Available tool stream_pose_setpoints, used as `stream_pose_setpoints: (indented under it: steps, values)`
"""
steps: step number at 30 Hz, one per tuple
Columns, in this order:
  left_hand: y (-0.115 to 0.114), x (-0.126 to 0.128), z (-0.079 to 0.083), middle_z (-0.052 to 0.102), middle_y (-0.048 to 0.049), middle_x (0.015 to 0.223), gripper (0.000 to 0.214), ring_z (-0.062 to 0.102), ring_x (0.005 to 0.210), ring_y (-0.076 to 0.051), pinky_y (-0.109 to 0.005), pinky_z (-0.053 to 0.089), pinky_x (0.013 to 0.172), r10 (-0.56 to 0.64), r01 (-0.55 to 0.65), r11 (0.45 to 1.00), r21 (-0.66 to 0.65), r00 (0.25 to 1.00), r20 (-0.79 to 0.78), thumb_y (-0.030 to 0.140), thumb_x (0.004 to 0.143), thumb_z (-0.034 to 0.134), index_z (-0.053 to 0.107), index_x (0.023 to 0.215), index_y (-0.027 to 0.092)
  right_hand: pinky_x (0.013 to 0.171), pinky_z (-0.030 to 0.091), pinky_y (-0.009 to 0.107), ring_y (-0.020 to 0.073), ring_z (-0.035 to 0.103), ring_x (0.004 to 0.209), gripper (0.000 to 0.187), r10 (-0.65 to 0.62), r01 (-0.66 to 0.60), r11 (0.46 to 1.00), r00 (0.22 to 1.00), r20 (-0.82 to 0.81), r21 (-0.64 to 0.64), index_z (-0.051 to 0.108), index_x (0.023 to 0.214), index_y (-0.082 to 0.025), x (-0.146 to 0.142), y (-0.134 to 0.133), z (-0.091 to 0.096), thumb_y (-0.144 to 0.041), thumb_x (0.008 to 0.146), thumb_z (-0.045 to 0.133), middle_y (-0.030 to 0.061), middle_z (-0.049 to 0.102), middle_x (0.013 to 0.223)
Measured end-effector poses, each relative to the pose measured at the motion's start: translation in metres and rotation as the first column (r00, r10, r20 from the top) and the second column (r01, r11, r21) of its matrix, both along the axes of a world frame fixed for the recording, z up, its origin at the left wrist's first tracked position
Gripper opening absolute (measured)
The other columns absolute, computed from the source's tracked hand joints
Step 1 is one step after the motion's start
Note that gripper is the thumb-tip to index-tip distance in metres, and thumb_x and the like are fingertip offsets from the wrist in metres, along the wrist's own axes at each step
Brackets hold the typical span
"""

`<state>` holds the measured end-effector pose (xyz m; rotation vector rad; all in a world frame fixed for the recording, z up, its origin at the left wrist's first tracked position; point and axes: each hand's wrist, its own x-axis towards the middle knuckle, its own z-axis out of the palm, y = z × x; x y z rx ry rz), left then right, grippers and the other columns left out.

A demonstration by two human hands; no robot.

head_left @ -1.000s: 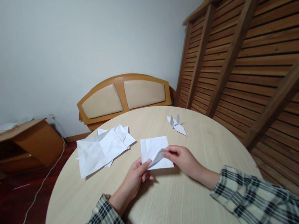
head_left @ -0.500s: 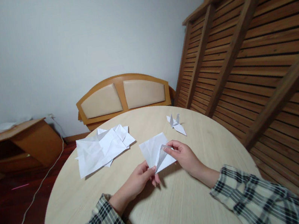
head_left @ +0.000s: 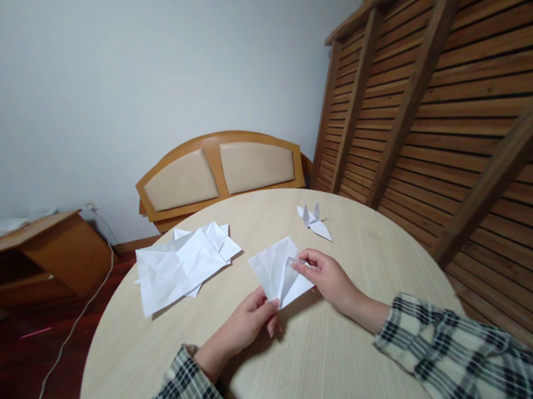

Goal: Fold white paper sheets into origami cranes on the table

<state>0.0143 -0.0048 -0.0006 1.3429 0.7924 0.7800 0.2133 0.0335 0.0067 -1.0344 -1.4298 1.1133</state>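
Note:
A folded white paper sheet [head_left: 278, 272] is held just above the round pale wooden table [head_left: 293, 370], near its middle. My left hand [head_left: 251, 320] pinches the sheet's near lower corner. My right hand [head_left: 323, 274] pinches a raised flap at the sheet's right side, fingers closed on the paper. The sheet is tilted, its far corner pointing away from me.
A pile of several creased white sheets [head_left: 180, 264] lies on the table's far left. A small folded paper figure [head_left: 314, 220] sits at the far right. A wooden chair back [head_left: 219, 173] stands behind the table; slatted wooden panels [head_left: 455, 82] lean at right; a low cabinet [head_left: 38, 259] stands at left.
The sheet was lying flat and square to me; both hands have lifted and turned it, and the right hand has pulled a flap up from its near edge.

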Motion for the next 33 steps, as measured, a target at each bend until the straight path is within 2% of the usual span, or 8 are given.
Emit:
stream_pose_setpoints:
  steps: [6,9,14,18,22,29,33]
  values:
    - [-0.001,0.001,0.006,0.063,-0.0016,0.064,0.033,0.055,0.055,-0.011,-0.025,0.041,0.059,-0.082,0.083,0.997,0.003,0.995,-0.051,0.046,0.087,0.064,0.055,0.09,0.015,0.053,0.035,0.026,0.0145,0.047,0.06,0.035,-0.032,0.031,0.999,0.999,0.019,0.035,0.057,0.081,-0.02,0.001,0.002,-0.001,-0.054,0.077,0.065,-0.001,0.053,0.069]
    - [-0.002,0.002,0.009,0.066,-0.0047,0.071,0.032,0.06,0.062,-0.013,-0.027,0.044,0.064,-0.107,0.108,0.994,0.011,0.993,-0.051,0.043,0.087,0.064,0.056,0.096,0.013,0.057,0.038,0.027,0.0163,0.051,0.066,0.034,-0.043,0.041,0.997,0.998,0.034,0.063,0.057,0.082,-0.02,0.002,0.002,0.0,-0.053,0.079,0.064,0.0007,0.056,0.074]
    - [-0.004,0.002,0.013,0.069,-0.0093,0.081,0.028,0.063,0.07,-0.015,-0.028,0.045,0.067,-0.116,0.116,0.993,-0.017,0.993,-0.009,0.033,0.08,0.071,0.056,0.093,0.013,0.062,0.04,0.028,0.0173,0.052,0.071,0.035,-0.055,0.051,0.991,0.998,0.027,0.126,0.052,0.081,-0.021,0.001,0.001,-0.001,-0.053,0.079,0.066,0.0006,0.055,0.076]
    - [-0.003,0.002,0.015,0.067,-0.0092,0.077,0.036,0.062,0.068,-0.016,-0.03,0.047,0.068,-0.021,0.022,0.999,0.03,0.999,-0.025,0.046,0.082,0.069,0.058,0.089,0.013,0.055,0.035,0.026,0.0156,0.048,0.063,0.039,-0.023,0.021,0.994,0.999,0.025,0.11,0.045,0.08,-0.023,0.0,0.0,-0.003,-0.056,0.08,0.065,-0.0021,0.049,0.07]
    - [0.001,0.004,0.009,0.065,-0.0061,0.071,0.048,0.06,0.061,-0.016,-0.03,0.048,0.062,0.08,-0.074,0.995,0.067,0.992,-0.097,0.058,0.076,0.071,0.057,0.085,0.013,0.051,0.032,0.025,0.0136,0.044,0.058,0.037,0.008,-0.013,0.994,0.999,0.047,0.107,0.043,0.08,-0.024,-0.001,-0.002,-0.004,-0.055,0.082,0.064,-0.0042,0.045,0.065]
    - [0.005,0.006,-0.002,0.067,-0.006,0.07,0.05,0.06,0.056,-0.015,-0.029,0.05,0.058,0.204,-0.203,0.979,0.028,0.977,-0.067,0.053,0.071,0.078,0.058,0.091,0.011,0.048,0.029,0.024,0.012,0.041,0.053,0.036,0.057,-0.062,0.994,0.996,0.062,0.092,0.041,0.078,-0.024,-0.001,-0.01,0.0,-0.051,0.083,0.064,-0.0061,0.043,0.06]
    - [0.004,0.006,-0.004,0.068,-0.0078,0.071,0.051,0.061,0.056,-0.014,-0.03,0.053,0.06,0.231,-0.231,0.973,-0.027,0.973,-0.005,0.052,0.071,0.079,0.06,0.092,0.01,0.048,0.03,0.024,0.0116,0.041,0.052,0.035,0.071,-0.077,0.993,0.995,0.068,0.091,0.042,0.077,-0.024,-0.002,-0.012,0.0,-0.05,0.083,0.066,-0.006,0.044,0.06]
